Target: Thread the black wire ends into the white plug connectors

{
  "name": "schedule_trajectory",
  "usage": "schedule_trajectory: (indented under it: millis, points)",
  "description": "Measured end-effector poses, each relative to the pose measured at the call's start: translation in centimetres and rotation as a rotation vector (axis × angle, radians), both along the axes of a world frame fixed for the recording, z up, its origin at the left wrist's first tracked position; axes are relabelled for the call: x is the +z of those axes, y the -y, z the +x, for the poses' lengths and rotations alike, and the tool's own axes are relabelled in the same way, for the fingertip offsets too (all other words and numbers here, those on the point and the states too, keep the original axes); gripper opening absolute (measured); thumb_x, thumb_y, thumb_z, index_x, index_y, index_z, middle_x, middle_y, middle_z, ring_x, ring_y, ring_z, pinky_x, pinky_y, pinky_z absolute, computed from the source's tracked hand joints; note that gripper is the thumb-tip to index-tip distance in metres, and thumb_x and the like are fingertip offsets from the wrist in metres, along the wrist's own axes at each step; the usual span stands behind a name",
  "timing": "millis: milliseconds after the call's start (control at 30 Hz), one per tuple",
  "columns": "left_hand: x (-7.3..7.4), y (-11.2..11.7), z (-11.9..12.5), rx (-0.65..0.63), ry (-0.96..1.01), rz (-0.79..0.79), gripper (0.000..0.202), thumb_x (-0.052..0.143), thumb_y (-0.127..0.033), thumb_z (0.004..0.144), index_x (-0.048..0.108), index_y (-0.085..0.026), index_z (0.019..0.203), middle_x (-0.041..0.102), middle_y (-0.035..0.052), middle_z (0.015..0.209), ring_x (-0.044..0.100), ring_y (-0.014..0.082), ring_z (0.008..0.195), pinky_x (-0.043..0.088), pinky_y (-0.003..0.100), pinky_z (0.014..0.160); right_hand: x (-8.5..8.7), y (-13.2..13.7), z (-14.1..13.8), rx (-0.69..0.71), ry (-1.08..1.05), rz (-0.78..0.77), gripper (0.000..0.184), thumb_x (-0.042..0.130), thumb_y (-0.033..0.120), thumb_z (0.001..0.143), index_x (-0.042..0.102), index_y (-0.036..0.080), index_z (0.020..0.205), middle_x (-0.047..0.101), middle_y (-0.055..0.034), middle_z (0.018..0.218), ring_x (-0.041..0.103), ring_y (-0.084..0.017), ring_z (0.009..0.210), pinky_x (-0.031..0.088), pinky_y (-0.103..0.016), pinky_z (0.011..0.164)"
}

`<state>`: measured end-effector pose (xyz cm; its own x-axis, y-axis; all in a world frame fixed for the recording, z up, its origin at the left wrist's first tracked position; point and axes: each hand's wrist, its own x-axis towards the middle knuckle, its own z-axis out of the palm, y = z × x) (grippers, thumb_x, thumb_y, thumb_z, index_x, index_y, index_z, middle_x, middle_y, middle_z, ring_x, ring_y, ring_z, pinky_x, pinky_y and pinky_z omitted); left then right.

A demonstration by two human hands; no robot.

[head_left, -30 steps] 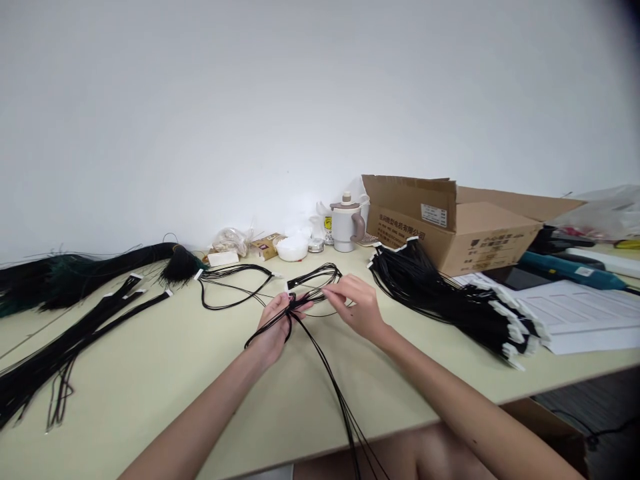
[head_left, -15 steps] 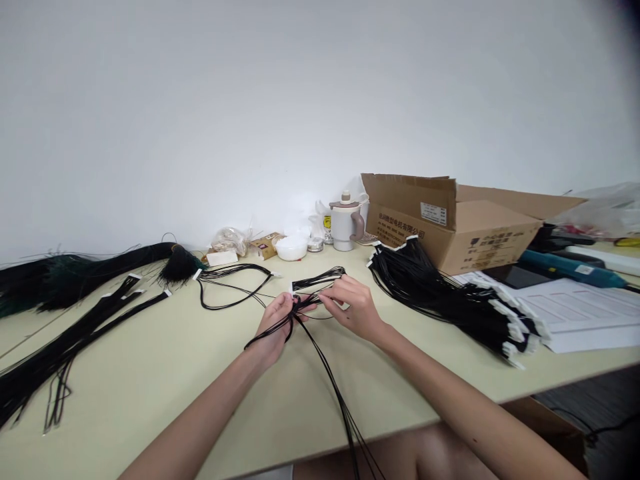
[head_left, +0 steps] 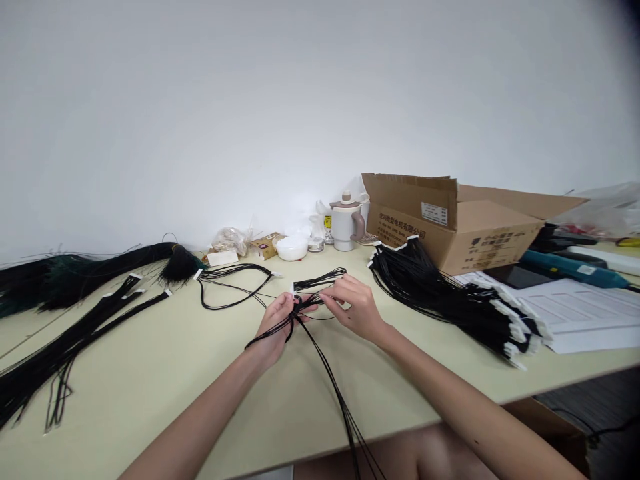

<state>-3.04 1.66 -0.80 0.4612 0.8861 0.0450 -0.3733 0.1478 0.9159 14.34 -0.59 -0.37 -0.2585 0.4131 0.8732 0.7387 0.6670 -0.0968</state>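
At the near edge of the table (head_left: 150,373), loose strands of the black wire bundle (head_left: 299,308) hang over, while its gathered middle is held above the tabletop in the left hand (head_left: 273,325), beside a white connector (head_left: 292,288). The right hand (head_left: 358,307) appears to pinch strands at the bundle's right; the step looks like separating or arranging wires. The next move seems to call for a steady left hold and fine fingertip control. Beyond lie a looped cable (head_left: 240,268), then a handled mug (head_left: 343,228).
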Motion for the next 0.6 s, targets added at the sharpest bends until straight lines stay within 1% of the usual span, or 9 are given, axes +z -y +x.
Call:
schedule_trajectory:
  millis: [167,300,600]
  points:
    - [0.09,0.07,0.0,-0.002,-0.015,0.013,0.032,0.057,-0.04,0.07,0.051,-0.012,0.086,0.057,0.0122,0.11,0.06,0.02,0.088,0.041,0.025,0.067,0.02,-0.06,0.05,0.008,0.011,-0.002,0.014,0.048,0.021,0.082,0.06,0.015,0.077,0.048,-0.0003,0.059,0.034,-0.009,0.056,0.029,-0.025,0.057]
    - [0.19,0.15,0.02,-0.007,-0.008,0.0,0.033,0.058,-0.04,0.07,0.052,-0.012,0.085,0.058,0.0118,0.109,0.06,0.0199,0.087,0.041,0.025,0.066,-0.03,-0.1,0.12,0.003,0.02,-0.004,0.016,0.047,0.022,0.083,0.06,0.015,0.077,0.049,-0.0007,0.06,0.035,-0.009,0.057,0.03,-0.025,0.058]
    - [-0.09,-0.06,-0.03,-0.009,0.007,-0.012,0.033,0.059,-0.04,0.068,0.051,-0.013,0.084,0.058,0.0108,0.107,0.06,0.019,0.085,0.041,0.025,0.065,0.17,0.0,0.12,0.001,0.01,-0.001,0.016,0.047,0.022,0.083,0.06,0.015,0.075,0.048,-0.0007,0.059,0.034,-0.01,0.057,0.029,-0.025,0.057]
